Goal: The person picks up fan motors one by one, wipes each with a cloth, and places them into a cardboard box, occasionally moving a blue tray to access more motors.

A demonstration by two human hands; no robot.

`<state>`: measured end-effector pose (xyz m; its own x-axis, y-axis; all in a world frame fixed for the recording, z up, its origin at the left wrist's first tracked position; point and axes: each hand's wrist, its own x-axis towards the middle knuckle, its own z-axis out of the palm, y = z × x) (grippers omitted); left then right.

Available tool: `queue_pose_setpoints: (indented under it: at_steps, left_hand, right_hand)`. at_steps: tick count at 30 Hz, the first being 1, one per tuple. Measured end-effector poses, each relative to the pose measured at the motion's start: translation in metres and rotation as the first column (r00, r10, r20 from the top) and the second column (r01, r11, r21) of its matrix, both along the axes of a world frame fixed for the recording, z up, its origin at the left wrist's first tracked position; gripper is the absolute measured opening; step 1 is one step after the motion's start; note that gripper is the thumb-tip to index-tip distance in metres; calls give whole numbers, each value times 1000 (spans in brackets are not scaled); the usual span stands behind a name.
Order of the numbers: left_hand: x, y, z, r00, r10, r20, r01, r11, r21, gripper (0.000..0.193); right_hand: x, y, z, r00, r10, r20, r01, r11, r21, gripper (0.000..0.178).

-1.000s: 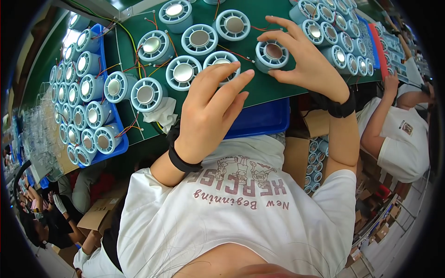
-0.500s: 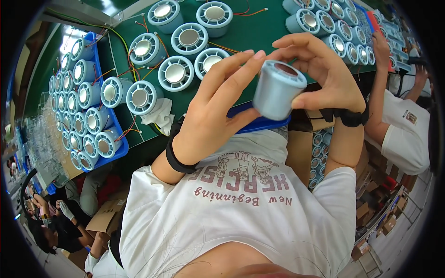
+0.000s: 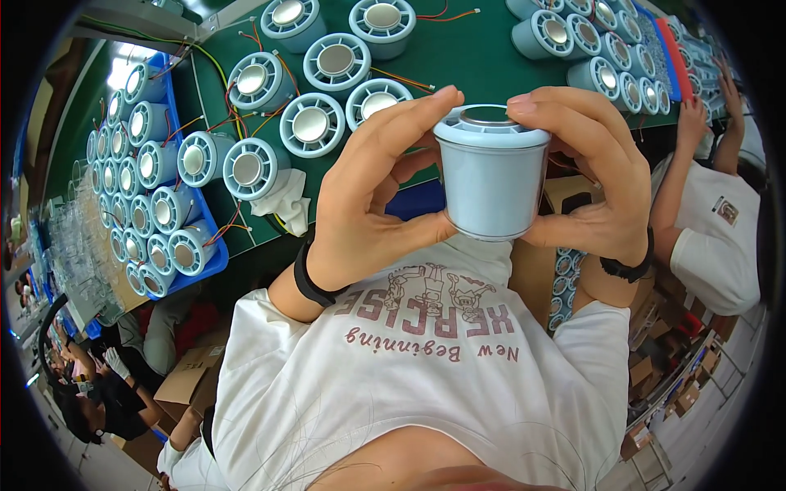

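Between my hands, over the front edge of the table, I hold a light-blue cup-shaped housing (image 3: 494, 184) upright. A slotted rim and a round metal disc top it. My left hand (image 3: 372, 176) grips its left side, thumb low and fingertips at the rim. On its right side, my right hand (image 3: 602, 176) does the same, with fingers over the rim and thumb near the base. Several like housings with metal discs stand just beyond my left hand, among them one housing (image 3: 312, 125) close to my knuckles. Thin coloured wires trail from some of them.
A blue tray (image 3: 214, 260) packed with housings stands at the left. A crumpled white cloth (image 3: 284, 200) lies on the green table (image 3: 483, 53). More housings (image 3: 606, 78) are grouped at the far right, near a red bar (image 3: 676, 61) and a co-worker's raised hands (image 3: 694, 119).
The housing has turned from tilted to upright and come a little nearer. My right hand has lowered and closed around its right side; my left fingers have spread along its left.
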<state>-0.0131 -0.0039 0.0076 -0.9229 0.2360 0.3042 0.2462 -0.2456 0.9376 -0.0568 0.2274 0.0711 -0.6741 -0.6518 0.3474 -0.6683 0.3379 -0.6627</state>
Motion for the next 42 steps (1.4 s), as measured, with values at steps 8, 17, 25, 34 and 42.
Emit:
queue_pose_setpoints:
  at_steps: [8, 17, 25, 34, 42]
  left_hand:
    - [0, -1, -5, 996, -78, -46, 73, 990, -117, 93]
    - [0, -3, -6, 996, -70, -62, 70, 997, -12, 93]
    - [8, 4, -6, 977, -185, 102, 173, 978, 121, 93]
    - [56, -56, -8, 885, -447, -131, 416, 885, -208, 95]
    - [114, -85, -12, 933, -354, -69, 359, 895, 264, 93]
  right_hand:
    - [6, -11, -2, 993, 16, 117, 5, 985, -175, 86]
    - [10, -20, 3, 997, -56, -57, 49, 993, -103, 82]
    - [4, -19, -11, 952, 172, -255, -205, 973, -110, 56]
    - [9, -36, -26, 907, 139, 398, -4, 947, -321, 22]
    - [58, -172, -99, 991, 64, -121, -46, 988, 145, 25]
